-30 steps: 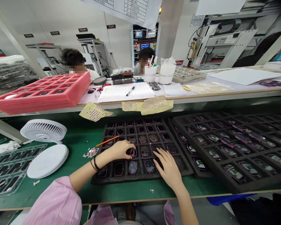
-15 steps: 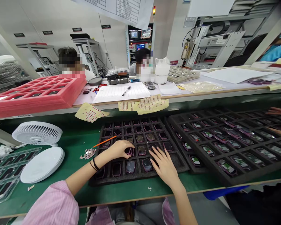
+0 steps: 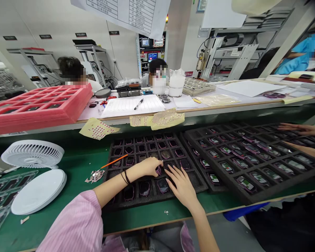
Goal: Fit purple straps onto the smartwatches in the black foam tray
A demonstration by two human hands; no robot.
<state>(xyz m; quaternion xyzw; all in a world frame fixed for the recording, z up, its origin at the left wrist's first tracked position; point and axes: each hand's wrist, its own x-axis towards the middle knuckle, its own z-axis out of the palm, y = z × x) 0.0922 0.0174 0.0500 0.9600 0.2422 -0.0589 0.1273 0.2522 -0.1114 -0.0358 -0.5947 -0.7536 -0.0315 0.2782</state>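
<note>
In front of me lies a black foam tray (image 3: 199, 180) whose compartments hold small rounded-square watches (image 3: 144, 189) with dark faces and purple rims. My left hand (image 3: 150, 166) reaches over the tray's middle, thumb and fingers closed on the edge of a purple-rimmed watch (image 3: 158, 170), mostly covered by the hand. Just to its right, my right hand (image 3: 183, 184) is open, its fingers spread over the tray beside another dark-faced watch (image 3: 163, 185). Whether its fingertips touch a watch cannot be made out.
More foam trays (image 3: 233, 187) of watches overlap on the right, where a co-worker's hand (image 3: 301, 128) reaches in. At left are a white fan (image 3: 39, 191), clear plastic trays (image 3: 5, 190), an orange stick (image 3: 114, 161) and small scraps (image 3: 95, 175). A shelf (image 3: 199, 111) runs above the bench.
My left hand has moved right by about one compartment, from one watch to the neighbouring one, closer to my right hand. My right hand stays nearly in place. The whole view has shifted slightly.
</note>
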